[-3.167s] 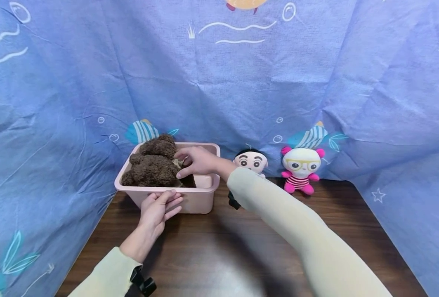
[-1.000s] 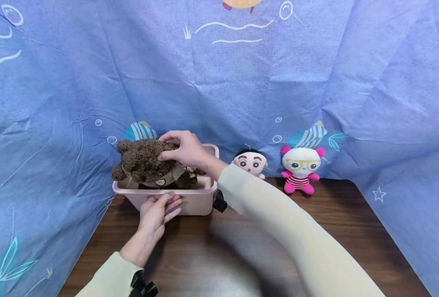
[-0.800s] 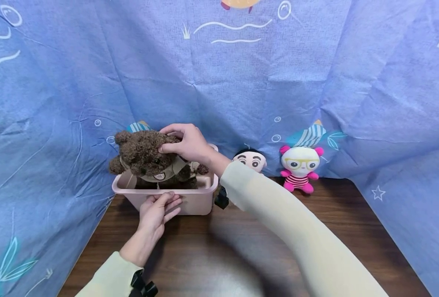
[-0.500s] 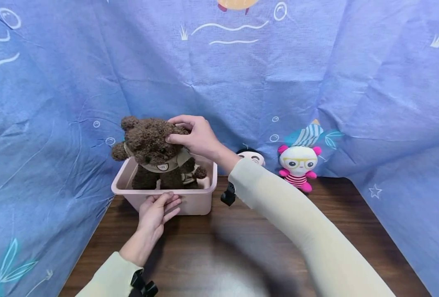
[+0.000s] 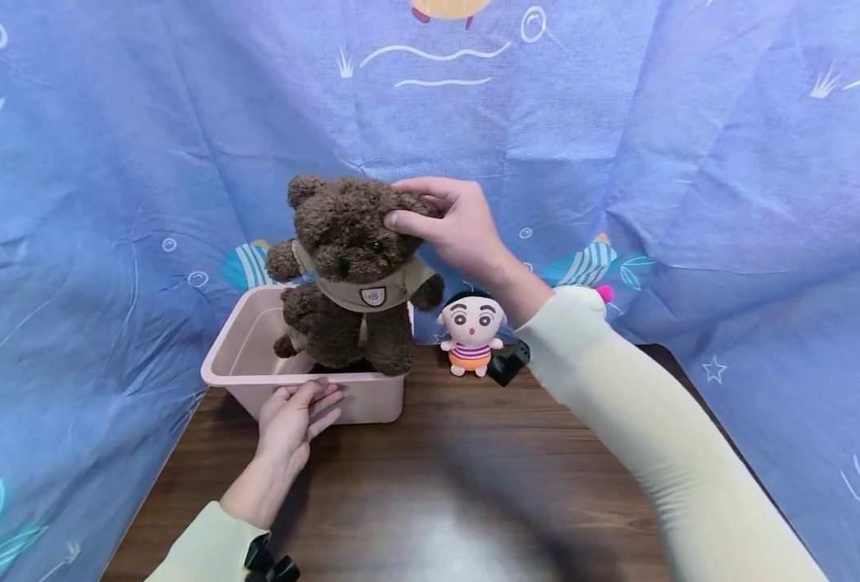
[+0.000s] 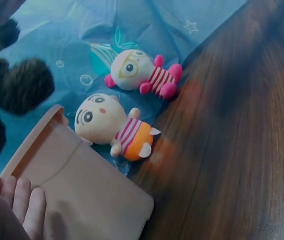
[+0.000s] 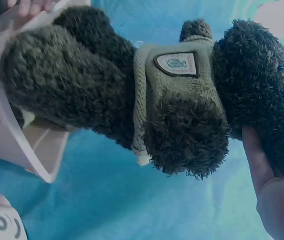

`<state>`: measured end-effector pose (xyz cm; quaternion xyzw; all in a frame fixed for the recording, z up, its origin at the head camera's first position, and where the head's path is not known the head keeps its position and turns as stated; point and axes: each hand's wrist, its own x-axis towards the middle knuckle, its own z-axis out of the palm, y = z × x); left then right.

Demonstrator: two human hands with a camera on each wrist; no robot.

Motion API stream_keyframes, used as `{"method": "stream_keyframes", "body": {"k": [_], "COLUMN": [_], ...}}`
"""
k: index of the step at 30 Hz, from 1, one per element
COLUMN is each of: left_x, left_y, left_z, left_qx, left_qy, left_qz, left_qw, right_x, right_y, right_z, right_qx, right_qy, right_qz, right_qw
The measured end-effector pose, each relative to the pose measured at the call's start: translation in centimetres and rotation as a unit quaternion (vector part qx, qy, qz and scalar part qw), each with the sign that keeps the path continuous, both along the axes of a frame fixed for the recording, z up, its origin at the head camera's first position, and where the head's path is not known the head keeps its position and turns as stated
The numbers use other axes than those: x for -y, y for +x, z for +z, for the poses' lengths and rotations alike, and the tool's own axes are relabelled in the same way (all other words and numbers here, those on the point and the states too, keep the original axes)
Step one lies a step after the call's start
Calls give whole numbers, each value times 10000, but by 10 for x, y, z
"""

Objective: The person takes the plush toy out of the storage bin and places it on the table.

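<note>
A brown teddy bear (image 5: 350,267) in a beige sweater with a badge hangs upright over a pink plastic bin (image 5: 255,364), its feet near the front rim. My right hand (image 5: 455,222) pinches the side of its head near the ear, thumb in front; the right wrist view shows this thumb against the dark fur. With the thumb over the front rim and the fingers below it, my left hand (image 5: 292,416) holds the bin. Behind the bear's legs, another brown furry part (image 5: 284,346) shows inside the bin, mostly hidden.
Right of the bin, a boy doll (image 5: 471,331) in a striped top and orange shorts sits against the blue cloth backdrop (image 5: 430,121). A pink-and-white panda plush (image 6: 147,75) sits beyond it, mostly behind my right arm in the head view. Dark wooden table (image 5: 401,493) lies in front.
My right hand has taken hold of the teddy bear's head and lifted the bear up from lying in the bin, then moved right. My left hand stays on the rim.
</note>
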<state>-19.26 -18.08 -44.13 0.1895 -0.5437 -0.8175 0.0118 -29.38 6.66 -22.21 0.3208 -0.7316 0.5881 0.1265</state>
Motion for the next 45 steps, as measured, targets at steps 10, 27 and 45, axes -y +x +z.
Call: {"method": "stream_keyframes", "body": {"k": [10, 27, 45], "left_x": [-2, 4, 3], "left_y": [-3, 2, 6], "left_z": [2, 6, 10], "left_qx": [-105, 38, 8], "left_qy": [-15, 66, -23], "left_qz": [-107, -34, -31], "left_qw": [9999, 10000, 10000], "right_x": [-76, -162, -172], "right_y": [39, 66, 69], "right_z": [5, -87, -188], "right_qx": [76, 325, 935], "right_qy": [-226, 1012, 1205], "right_qz": [-344, -1290, -345], "right_qw": [9991, 9859, 9877]}}
